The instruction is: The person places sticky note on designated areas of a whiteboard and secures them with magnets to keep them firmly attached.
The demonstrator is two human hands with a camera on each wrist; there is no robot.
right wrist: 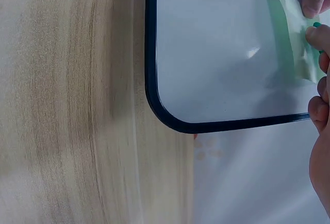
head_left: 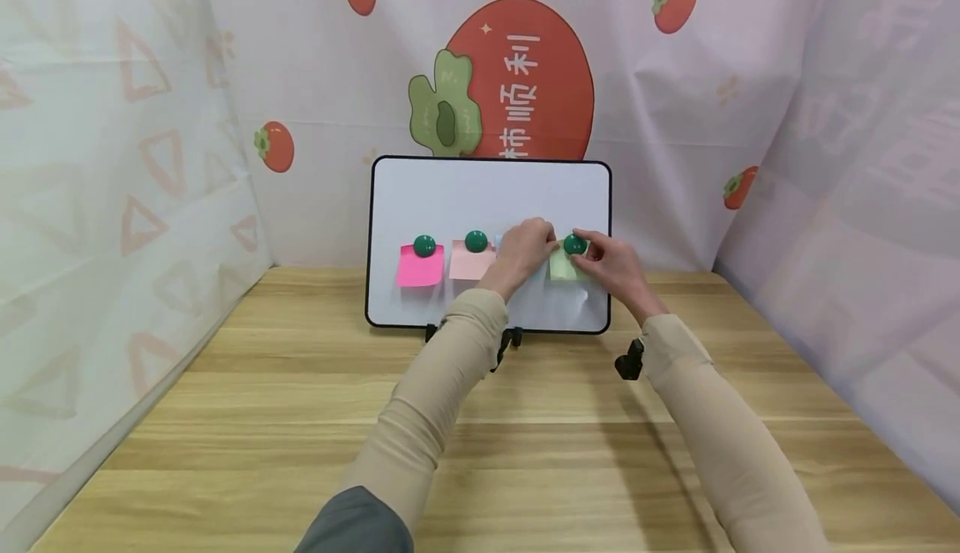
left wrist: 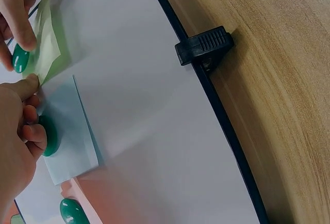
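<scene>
A whiteboard point(head_left: 487, 194) with a black rim stands upright on the table. My right hand point(head_left: 617, 271) holds a round green magnet point(head_left: 575, 244) between thumb and finger, against the top of a pale green sticky note point(head_left: 562, 268). At that note's left edge, my left hand point(head_left: 523, 249) pinches the upper corner with its fingers curled. Beneath the left hand, the left wrist view shows a light blue sticky note point(left wrist: 72, 131) with a green magnet point(left wrist: 50, 135) partly hidden by the fingers. The green note's lower part bends away from the board.
Farther left on the board, a pink note point(head_left: 471, 263) and a bright magenta note point(head_left: 420, 271) each hang under green magnets. Black stand feet point(head_left: 516, 336) support the board's lower edge on the wooden table point(head_left: 300, 419). Behind it hangs a persimmon-printed cloth point(head_left: 315, 52).
</scene>
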